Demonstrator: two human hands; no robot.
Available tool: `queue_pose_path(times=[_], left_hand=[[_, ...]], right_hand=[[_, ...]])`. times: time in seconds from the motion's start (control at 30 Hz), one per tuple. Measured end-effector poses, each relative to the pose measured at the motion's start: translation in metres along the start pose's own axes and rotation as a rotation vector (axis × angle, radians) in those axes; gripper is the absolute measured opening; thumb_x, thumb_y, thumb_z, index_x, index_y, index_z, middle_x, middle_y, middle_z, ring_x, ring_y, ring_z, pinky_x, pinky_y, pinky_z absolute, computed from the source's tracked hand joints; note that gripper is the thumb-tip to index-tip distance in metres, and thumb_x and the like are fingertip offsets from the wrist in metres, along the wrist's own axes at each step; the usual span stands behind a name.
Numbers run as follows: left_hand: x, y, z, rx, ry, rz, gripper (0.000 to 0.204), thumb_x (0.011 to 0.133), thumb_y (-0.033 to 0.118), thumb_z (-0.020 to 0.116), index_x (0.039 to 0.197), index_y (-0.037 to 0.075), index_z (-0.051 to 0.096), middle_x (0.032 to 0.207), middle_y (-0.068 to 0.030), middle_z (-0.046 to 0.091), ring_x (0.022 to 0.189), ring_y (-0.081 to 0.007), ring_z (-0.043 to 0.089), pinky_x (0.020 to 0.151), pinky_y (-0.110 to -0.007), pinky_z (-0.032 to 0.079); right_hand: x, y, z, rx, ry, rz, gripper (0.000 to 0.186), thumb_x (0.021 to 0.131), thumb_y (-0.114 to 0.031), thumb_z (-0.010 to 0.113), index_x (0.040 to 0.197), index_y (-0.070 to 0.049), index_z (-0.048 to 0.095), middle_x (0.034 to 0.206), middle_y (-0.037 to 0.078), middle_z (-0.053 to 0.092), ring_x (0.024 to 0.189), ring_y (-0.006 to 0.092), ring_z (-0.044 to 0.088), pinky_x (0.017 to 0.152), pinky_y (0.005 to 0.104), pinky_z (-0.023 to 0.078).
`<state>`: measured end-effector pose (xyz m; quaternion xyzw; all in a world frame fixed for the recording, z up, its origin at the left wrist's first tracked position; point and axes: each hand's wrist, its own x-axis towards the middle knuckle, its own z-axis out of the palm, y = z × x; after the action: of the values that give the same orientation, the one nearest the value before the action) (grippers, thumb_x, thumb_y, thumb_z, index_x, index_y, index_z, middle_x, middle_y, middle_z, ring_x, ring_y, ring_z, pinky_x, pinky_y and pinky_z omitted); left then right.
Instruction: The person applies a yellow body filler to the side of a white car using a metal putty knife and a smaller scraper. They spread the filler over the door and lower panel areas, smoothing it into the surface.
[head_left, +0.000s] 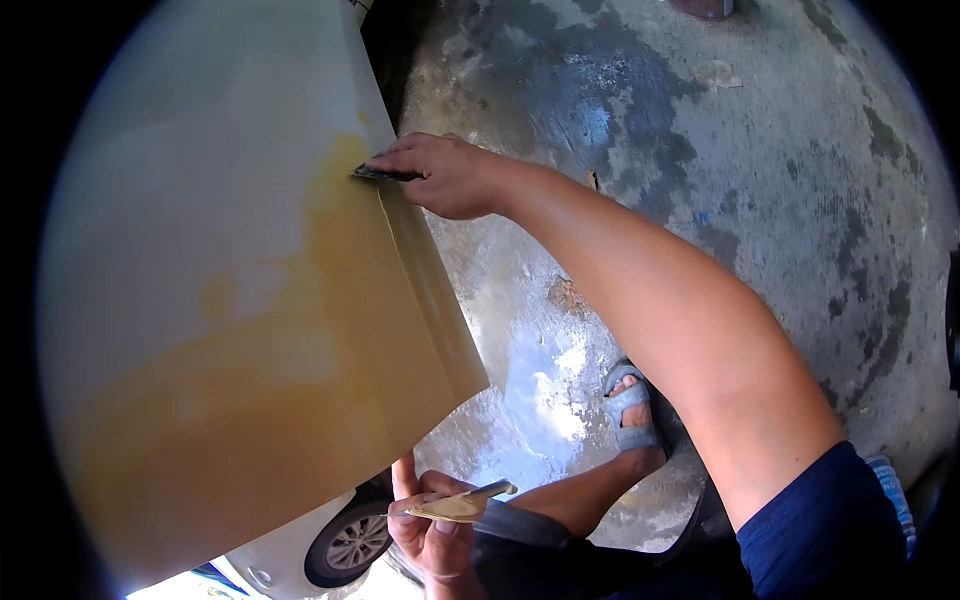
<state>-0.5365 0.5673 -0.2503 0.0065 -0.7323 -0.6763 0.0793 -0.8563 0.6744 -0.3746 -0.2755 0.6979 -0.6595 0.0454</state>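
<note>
A large pale panel (180,150), like a car body panel, fills the left side, with yellow-brown filler (300,370) smeared over its lower part and up along its right edge. My right hand (450,175) is closed on a thin dark spreader (385,174), whose tip meets the panel near that edge. Below the panel's lower corner, my left hand (432,540) grips a putty knife (490,490) with beige putty (450,509) heaped on it. One left finger points up and touches or nearly touches the panel's lower edge; I cannot tell which.
Behind the panel's lower edge stands a white car with a dark-tyred wheel (352,538). The concrete floor (780,200) has wet, shiny patches. My sandalled foot (632,408) rests right of the panel. A reddish container (703,8) stands at the far edge.
</note>
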Motion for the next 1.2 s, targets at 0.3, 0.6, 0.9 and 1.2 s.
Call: queue_pose_path(times=[0.3,0.6,0.9,1.2], left_hand=[[0.003,-0.001,-0.006,-0.099,-0.044,0.000,0.045,0.084,0.001,0.062,0.127,0.006,0.053,0.149,-0.0320,0.024,0.087,-0.0177,0.061,0.079,-0.032,0.057],[0.004,0.002,0.004,-0.139,0.058,-0.036,0.033,0.079,0.006,0.068,0.110,-0.002,0.059,0.148,-0.0332,0.028,0.073,-0.0134,0.055,0.067,-0.026,0.054],[0.000,0.005,-0.003,-0.203,-0.004,-0.052,0.042,0.083,0.004,0.063,0.124,0.004,0.054,0.149,-0.0344,0.022,0.081,-0.0166,0.059,0.077,-0.030,0.055],[-0.027,0.021,0.044,-0.044,0.325,0.054,0.041,0.093,0.006,0.049,0.133,0.012,0.044,0.142,-0.0279,0.038,0.129,-0.0357,0.045,0.108,-0.050,0.039]], right_hand=[[-0.091,-0.032,0.023,-0.121,0.024,-0.036,0.047,0.086,-0.012,0.052,0.133,-0.018,0.056,0.139,0.009,0.047,0.120,0.0345,0.047,0.106,0.0397,0.038],[-0.163,-0.075,0.038,-0.213,0.052,-0.024,0.050,0.079,-0.010,0.058,0.129,-0.015,0.059,0.135,0.011,0.050,0.116,0.0344,0.048,0.099,0.0434,0.042],[-0.218,-0.102,0.055,-0.147,0.004,-0.032,0.049,0.081,-0.014,0.058,0.130,-0.017,0.056,0.138,0.009,0.043,0.113,0.0345,0.047,0.088,0.0491,0.049],[-0.241,-0.127,0.003,0.533,0.046,-0.118,0.053,0.084,-0.011,0.063,0.135,-0.010,0.053,0.133,0.018,0.046,0.118,0.0329,0.051,0.098,0.0397,0.044]])
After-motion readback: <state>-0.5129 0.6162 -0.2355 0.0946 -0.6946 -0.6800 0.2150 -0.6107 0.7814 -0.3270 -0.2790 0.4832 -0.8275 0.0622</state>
